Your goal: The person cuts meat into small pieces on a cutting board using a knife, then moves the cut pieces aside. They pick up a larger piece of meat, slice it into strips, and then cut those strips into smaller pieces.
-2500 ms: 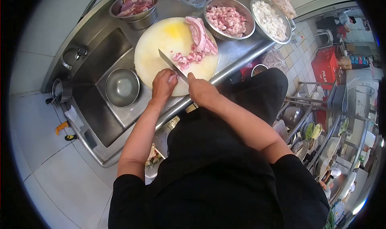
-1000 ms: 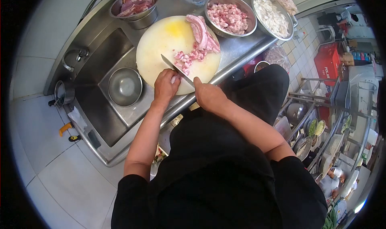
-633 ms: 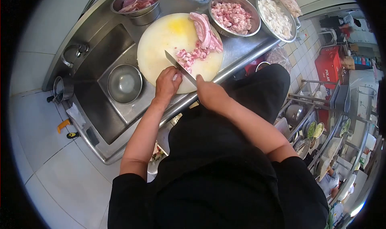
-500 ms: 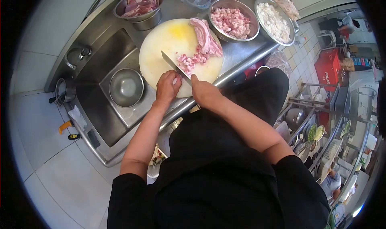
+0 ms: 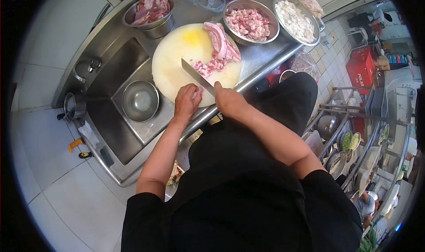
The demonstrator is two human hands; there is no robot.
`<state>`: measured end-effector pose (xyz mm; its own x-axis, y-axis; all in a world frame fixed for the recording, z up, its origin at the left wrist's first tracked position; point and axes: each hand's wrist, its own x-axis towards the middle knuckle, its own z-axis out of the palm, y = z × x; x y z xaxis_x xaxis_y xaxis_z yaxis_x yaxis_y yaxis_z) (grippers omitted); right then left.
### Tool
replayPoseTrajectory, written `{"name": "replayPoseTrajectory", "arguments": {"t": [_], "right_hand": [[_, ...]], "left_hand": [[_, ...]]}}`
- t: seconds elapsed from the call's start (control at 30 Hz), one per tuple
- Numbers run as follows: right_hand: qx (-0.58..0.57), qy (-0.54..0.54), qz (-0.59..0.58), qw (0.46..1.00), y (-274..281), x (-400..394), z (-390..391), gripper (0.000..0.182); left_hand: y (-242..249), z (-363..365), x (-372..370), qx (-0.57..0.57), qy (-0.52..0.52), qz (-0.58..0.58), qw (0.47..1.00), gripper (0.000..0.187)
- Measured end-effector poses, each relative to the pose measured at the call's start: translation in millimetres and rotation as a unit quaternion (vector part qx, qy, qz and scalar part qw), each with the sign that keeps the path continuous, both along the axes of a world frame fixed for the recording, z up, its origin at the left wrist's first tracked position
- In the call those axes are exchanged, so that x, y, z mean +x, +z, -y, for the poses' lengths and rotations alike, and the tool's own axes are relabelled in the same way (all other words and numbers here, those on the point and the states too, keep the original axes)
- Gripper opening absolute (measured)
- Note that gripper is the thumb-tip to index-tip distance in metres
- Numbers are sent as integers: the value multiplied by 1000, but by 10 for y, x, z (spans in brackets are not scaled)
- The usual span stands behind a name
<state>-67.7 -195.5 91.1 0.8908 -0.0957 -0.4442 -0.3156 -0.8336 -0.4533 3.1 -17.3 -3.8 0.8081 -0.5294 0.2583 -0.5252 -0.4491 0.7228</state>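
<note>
My right hand grips the handle of a kitchen knife, its wide blade slanting up and left over the round white cutting board. Close by, at the board's near edge, my left hand has its fingers curled around a small pale-pink piece of meat, mostly hidden by the fingers. Diced meat lies just beyond the blade. Behind the dice, long strips of fatty raw meat rest on the board's right side.
Beyond the board stand a bowl of meat cubes, a bowl of white pieces and a bowl of larger meat slabs. Left is the sink with a metal bowl. A metal counter rim runs before me.
The knife blade has shifted slightly away from my left fingers, and my left hand sits a little lower. The whole view has shifted slightly.
</note>
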Motion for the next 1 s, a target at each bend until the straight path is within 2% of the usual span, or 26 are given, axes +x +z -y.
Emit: {"name": "replayPoseTrajectory", "arguments": {"t": [0.2,0.27,0.4,0.47,0.5,0.57,0.67,0.77,0.9,1.0], "right_hand": [[-19,-1,42,999,221,-365,164,18],[-25,11,100,995,230,-520,177,18],[-3,19,152,988,454,-602,49,17],[-1,18,213,977,461,-631,5,17],[0,20,213,977,410,-650,23,17],[-44,45,64,996,233,-728,116,17],[-72,33,30,996,149,-716,253,19],[-66,-7,60,996,248,-652,207,17],[-34,-10,89,995,386,-624,81,16],[-5,-6,127,992,490,-593,6,16]], "left_hand": [[84,-49,36,-17,6,-21,1000,17],[185,-60,41,-47,23,-87,995,20],[219,-121,56,-35,38,-53,997,21],[311,-126,38,6,39,-49,998,18],[286,-130,40,6,41,-49,998,18],[192,-130,44,44,24,-73,996,19],[104,-153,36,25,23,-46,998,20],[84,-160,33,18,25,-34,999,21],[115,-122,22,4,33,-61,998,22],[105,-141,23,10,34,-30,999,23]]}}
